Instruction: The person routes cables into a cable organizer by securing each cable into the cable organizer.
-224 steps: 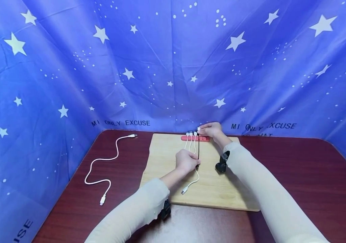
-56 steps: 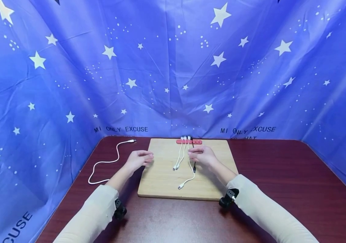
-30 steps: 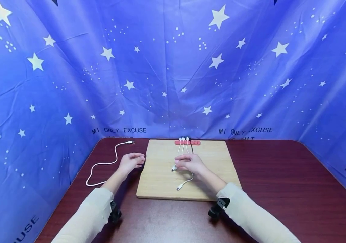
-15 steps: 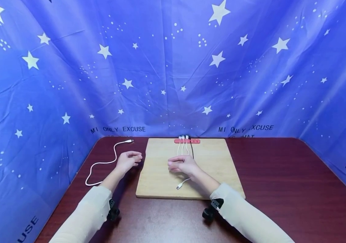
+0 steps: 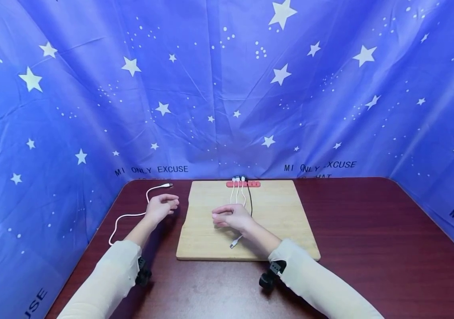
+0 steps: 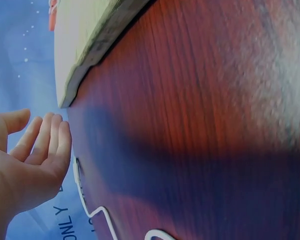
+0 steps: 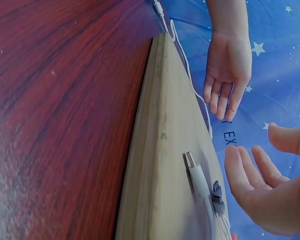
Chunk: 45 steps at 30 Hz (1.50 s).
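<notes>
My left hand (image 5: 159, 209) hovers over the table left of the board, fingers loosely bent and empty. Beneath and beside it lies a loose white USB cable (image 5: 129, 215). Above the wooden board (image 5: 283, 221) is my right hand (image 5: 232, 217), also holding nothing, its fingers relaxed. A red cable holder strip (image 5: 255, 184) sits at the board's far edge. White cables (image 5: 237, 194) and one black cable (image 5: 250, 195) run from its left part; my right hand hides their lower ends. One white USB plug (image 7: 199, 180) shows on the board in the right wrist view.
The dark red wooden table (image 5: 370, 230) extends on both sides of the board. A blue star-printed curtain (image 5: 219, 88) hangs behind and around it. Black wrist cameras (image 5: 272, 274) sit below both sleeves.
Earlier, both hands were at the black cable and the strip; now they are empty. My left hand has drawn left off the board, and my right hand has moved left across it.
</notes>
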### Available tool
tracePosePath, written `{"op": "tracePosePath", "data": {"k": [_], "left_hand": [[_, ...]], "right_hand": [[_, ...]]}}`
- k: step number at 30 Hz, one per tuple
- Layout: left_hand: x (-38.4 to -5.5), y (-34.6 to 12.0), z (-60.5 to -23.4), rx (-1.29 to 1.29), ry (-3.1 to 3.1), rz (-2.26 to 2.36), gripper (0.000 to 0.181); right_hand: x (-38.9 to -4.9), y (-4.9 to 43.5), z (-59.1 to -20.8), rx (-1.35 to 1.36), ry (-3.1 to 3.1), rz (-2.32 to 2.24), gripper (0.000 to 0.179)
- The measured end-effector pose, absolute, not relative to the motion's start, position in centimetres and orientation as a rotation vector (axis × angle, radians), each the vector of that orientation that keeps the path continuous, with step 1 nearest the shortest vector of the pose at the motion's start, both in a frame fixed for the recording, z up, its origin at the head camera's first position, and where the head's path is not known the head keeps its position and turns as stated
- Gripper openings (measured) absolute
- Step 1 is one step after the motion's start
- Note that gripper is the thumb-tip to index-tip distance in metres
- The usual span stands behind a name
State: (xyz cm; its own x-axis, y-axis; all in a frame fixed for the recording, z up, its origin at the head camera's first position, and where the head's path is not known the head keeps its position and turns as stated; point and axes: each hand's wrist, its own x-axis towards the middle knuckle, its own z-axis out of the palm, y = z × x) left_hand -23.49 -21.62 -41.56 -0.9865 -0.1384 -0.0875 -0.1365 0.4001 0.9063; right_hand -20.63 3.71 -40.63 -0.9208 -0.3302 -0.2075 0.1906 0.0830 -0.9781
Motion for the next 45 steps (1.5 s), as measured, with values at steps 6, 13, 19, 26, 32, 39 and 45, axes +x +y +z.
{"op": "tracePosePath", "data": {"k": [6, 13, 19, 26, 32, 39, 45], "left_hand": [[-23.8, -22.6, -41.7, 0.275, -2.628, -1.627, 0.030], [-24.0, -23.3, -42.1, 0.301, -2.639, -1.564, 0.029], [-24.4, -23.5, -42.1, 0.282, -2.641, -1.519, 0.030], [-24.9, -23.7, -41.5, 0.237, -2.659, -1.435, 0.028], [-25.3, -24.1, -41.2, 0.264, -2.680, -1.383, 0.027], [-26.0, -24.7, -40.6, 0.328, -2.672, -1.380, 0.029], [-26.6, -25.5, -40.3, 0.292, -2.735, -1.203, 0.030]], "right_hand": [[-20.5, 2.9, -40.9, -0.155, 2.070, -1.821, 0.031], [-20.1, 1.7, -41.2, -0.207, 2.133, -1.804, 0.031], [-19.7, 1.1, -41.2, -0.295, 2.220, -1.737, 0.034], [-19.4, 0.7, -41.2, -0.304, 2.240, -1.741, 0.032], [-19.3, 0.2, -41.2, -0.303, 2.235, -1.737, 0.030], [-19.2, -0.7, -41.1, -0.325, 2.240, -1.731, 0.029], [-18.9, -1.8, -41.2, -0.427, 2.368, -1.670, 0.027]]}}
